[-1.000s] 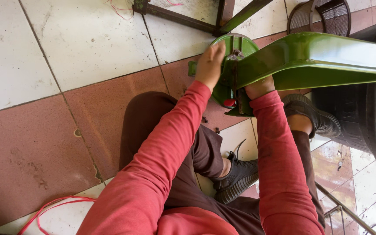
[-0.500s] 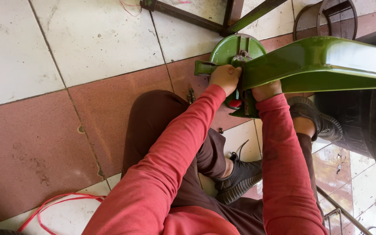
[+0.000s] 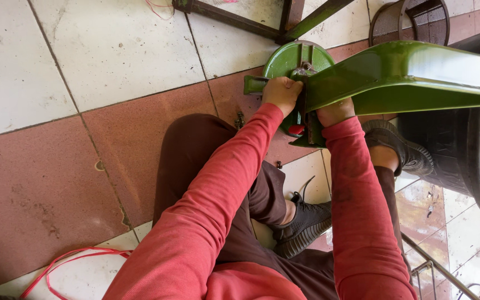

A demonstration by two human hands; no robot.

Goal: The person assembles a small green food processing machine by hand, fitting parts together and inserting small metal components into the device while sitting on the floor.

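Observation:
A green metal machine stands in front of me, with a round green housing [image 3: 284,58] and a long green chute [image 3: 418,72] running off to the right. My left hand [image 3: 280,93] is closed on a fitting at the middle of the round housing. My right hand [image 3: 334,113] reaches under the chute's near edge, its fingers hidden by the metal. A small red part [image 3: 296,130] shows just below the housing between my hands. Both arms are in red sleeves.
A dark metal frame [image 3: 251,22] lies on the tiled floor beyond the machine. A round mesh basket [image 3: 406,22] stands at the top right, a black tub [image 3: 462,161] at the right. A red cord [image 3: 68,264] lies at the lower left. My black shoes rest below the machine.
My left hand has moved from the top of the round housing down to its middle and closed there. The right hand has stayed under the chute.

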